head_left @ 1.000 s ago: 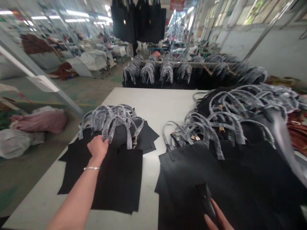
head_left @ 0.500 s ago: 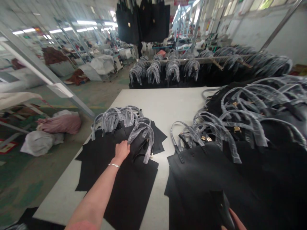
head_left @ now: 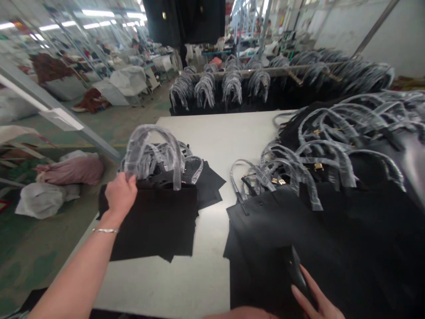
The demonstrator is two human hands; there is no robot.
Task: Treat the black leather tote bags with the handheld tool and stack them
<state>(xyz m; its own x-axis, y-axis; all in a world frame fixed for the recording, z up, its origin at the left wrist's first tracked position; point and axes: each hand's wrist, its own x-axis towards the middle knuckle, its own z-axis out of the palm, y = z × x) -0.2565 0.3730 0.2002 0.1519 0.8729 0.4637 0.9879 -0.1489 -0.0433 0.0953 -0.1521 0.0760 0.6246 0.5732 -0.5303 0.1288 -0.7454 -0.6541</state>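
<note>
My left hand (head_left: 121, 195) is closed at the top left corner of a black handbag (head_left: 156, 221), by the foot of its plastic-wrapped handle (head_left: 179, 155). This bag is over a pile of similar bags on the white table. Its handle stands up in an arch. At the lower right, my right hand (head_left: 318, 294) grips a narrow black object (head_left: 297, 270) with a small shiny dot; I cannot make out its kind. Below that object lies a large black handbag (head_left: 265, 221) on the right-hand pile, its handles wrapped in clear plastic.
More wrapped handles and gold clasps crowd the right pile (head_left: 352, 164). Behind the white table (head_left: 226, 128) a rack (head_left: 232, 88) carries many bags, and black bags (head_left: 186, 22) hang above. A metal post (head_left: 63, 117) slants at left. Blurred skin shows at the bottom edge.
My left hand has moved left and a little up with the bag, which now lies squarer to me with its handle raised. My right hand has come further into view, still holding the black object.
</note>
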